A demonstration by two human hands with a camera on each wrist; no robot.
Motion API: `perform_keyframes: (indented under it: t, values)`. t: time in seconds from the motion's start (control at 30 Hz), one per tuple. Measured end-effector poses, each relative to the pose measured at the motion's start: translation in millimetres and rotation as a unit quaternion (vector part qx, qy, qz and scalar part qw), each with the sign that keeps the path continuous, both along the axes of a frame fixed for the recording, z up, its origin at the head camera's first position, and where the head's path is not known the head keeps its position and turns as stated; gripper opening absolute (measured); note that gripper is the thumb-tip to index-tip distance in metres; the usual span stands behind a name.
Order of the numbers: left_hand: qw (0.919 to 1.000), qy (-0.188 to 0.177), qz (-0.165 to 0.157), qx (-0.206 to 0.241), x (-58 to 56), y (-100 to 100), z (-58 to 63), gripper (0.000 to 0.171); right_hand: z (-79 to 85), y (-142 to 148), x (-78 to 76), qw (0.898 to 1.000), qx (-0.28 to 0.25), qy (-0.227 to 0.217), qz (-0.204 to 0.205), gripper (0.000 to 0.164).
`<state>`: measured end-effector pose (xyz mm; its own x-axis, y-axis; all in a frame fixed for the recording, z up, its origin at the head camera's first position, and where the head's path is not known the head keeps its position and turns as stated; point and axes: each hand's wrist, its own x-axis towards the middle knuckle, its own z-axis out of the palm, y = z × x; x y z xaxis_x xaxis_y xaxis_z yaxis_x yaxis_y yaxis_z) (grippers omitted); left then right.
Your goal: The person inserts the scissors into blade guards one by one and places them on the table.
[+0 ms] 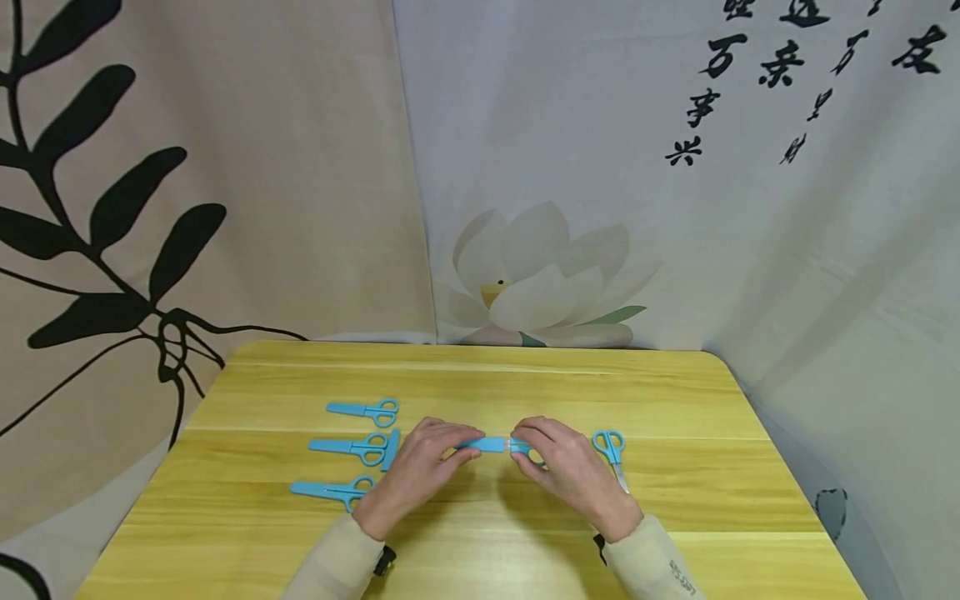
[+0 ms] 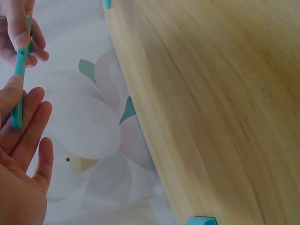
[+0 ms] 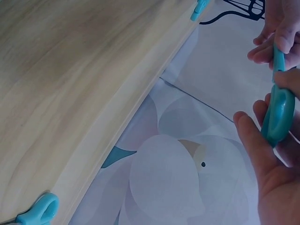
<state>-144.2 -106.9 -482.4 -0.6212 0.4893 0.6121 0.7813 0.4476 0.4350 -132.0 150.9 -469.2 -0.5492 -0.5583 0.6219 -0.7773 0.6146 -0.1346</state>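
Note:
Between both hands, above the tabletop, is a pair of scissors [image 1: 519, 447] with blue handles and a blue blade cover [image 1: 491, 445]. My left hand [image 1: 422, 465] pinches the cover between thumb and fingers. The handle end is gripped by my right hand [image 1: 573, 468], with one loop [image 3: 281, 115] showing in the right wrist view. Cover and handles lie in line, a narrow gap between them; most of the blades are hidden. Just right of my right hand lies another pair of scissors [image 1: 611, 451], its metal blades bare. A loose blue cover [image 1: 392, 450] lies beside my left hand.
Left of my left hand, several covered blue scissors lie in a column: upper [image 1: 363, 409], middle [image 1: 333, 446] and lower [image 1: 322, 489], the lower partly hidden by the hand. The wooden table [image 1: 480, 379] ends at a printed curtain [image 1: 300, 167] behind.

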Motion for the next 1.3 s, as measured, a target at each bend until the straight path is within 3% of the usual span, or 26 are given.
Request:
perform_keyframes:
  t: [0.43, 1.3]
  values:
    - [0.9997, -0.025, 0.006, 0.005, 2.2, 1.2, 1.1, 0.024, 2.7, -0.6, 1.1, 1.0, 0.005, -0.011, -0.004, 0.024]
    - [0.9999, -0.005, -0.002, 0.01, 1.6, -1.2, -0.5, 0.024, 1.6, -3.8, 1.3, 1.0, 0.007, -0.006, -0.007, 0.026]
